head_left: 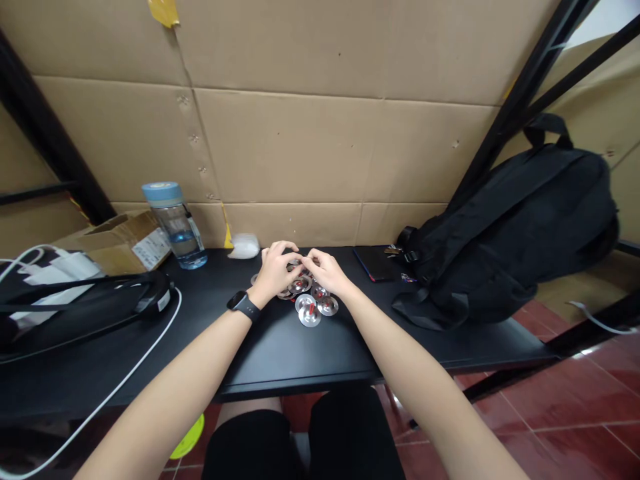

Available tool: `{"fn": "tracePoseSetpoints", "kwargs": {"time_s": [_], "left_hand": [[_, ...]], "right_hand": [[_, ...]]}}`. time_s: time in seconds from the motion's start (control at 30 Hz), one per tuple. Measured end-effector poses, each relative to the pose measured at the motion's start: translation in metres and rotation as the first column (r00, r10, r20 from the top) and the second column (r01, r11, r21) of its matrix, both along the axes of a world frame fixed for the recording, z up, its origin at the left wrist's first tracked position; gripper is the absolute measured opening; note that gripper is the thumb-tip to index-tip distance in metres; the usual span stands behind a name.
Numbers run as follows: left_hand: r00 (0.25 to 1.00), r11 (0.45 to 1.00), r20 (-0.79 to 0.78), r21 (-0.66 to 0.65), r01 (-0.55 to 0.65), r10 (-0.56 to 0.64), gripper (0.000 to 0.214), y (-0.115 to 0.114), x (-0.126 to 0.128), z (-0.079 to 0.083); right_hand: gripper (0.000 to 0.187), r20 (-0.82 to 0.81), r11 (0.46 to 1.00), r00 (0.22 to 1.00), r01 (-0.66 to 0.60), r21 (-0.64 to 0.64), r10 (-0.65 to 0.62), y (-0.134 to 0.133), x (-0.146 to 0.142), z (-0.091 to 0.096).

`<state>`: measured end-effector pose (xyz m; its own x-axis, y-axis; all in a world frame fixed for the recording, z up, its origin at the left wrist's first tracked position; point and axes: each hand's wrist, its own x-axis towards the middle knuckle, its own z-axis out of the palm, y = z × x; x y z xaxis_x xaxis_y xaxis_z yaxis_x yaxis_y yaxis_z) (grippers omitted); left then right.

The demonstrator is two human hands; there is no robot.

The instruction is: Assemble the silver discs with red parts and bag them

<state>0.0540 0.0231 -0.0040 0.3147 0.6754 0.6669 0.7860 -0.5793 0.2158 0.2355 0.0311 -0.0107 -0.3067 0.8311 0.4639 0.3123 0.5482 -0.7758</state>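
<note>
Both my hands meet over a small pile of shiny metal discs with red centres (310, 308) on the black table (280, 353). My left hand (277, 270), with a black watch on its wrist, has its fingers curled and pinched together over the pile. My right hand (324, 269) pinches toward the left fingertips. The two hands seem to grip one small piece between them; it is too small to name. Several discs lie loose in front of the hands.
A clear water bottle with a blue lid (175, 225) stands at the back left beside a cardboard box (123, 240). A black bag and a white cable (125, 373) lie at the left. A dark phone (375, 263) and a black backpack (515, 227) are at the right. Cardboard lines the wall.
</note>
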Motion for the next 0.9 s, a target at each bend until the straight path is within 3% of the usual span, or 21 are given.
{"fn": "tracePoseSetpoints", "kwargs": {"time_s": [0.17,0.27,0.6,0.77,0.9], "left_hand": [[1.0,0.999,0.0,-0.032,-0.015,0.015,0.009,-0.002,0.0,0.002],[1.0,0.999,-0.013,-0.052,-0.006,0.006,0.01,-0.001,-0.001,0.003],[1.0,0.998,-0.021,-0.058,-0.023,0.022,0.007,0.016,-0.024,-0.002],[0.982,0.977,-0.03,-0.091,-0.191,0.189,0.012,0.03,-0.056,-0.004],[0.94,0.932,-0.125,-0.14,-0.334,0.318,0.009,0.039,-0.085,-0.008]], "right_hand": [[0.036,-0.153,0.983,0.976,-0.167,-0.07,0.155,0.006,-0.002,-0.005],[0.037,-0.208,0.977,0.96,-0.205,-0.058,0.189,0.009,-0.001,-0.007],[0.039,-0.083,0.997,0.994,-0.07,-0.026,0.068,0.015,0.011,-0.008],[0.037,0.11,0.989,0.984,0.134,0.06,-0.14,0.027,0.031,-0.011],[0.032,0.199,0.973,0.952,0.229,0.039,-0.233,0.04,0.052,-0.019]]}}
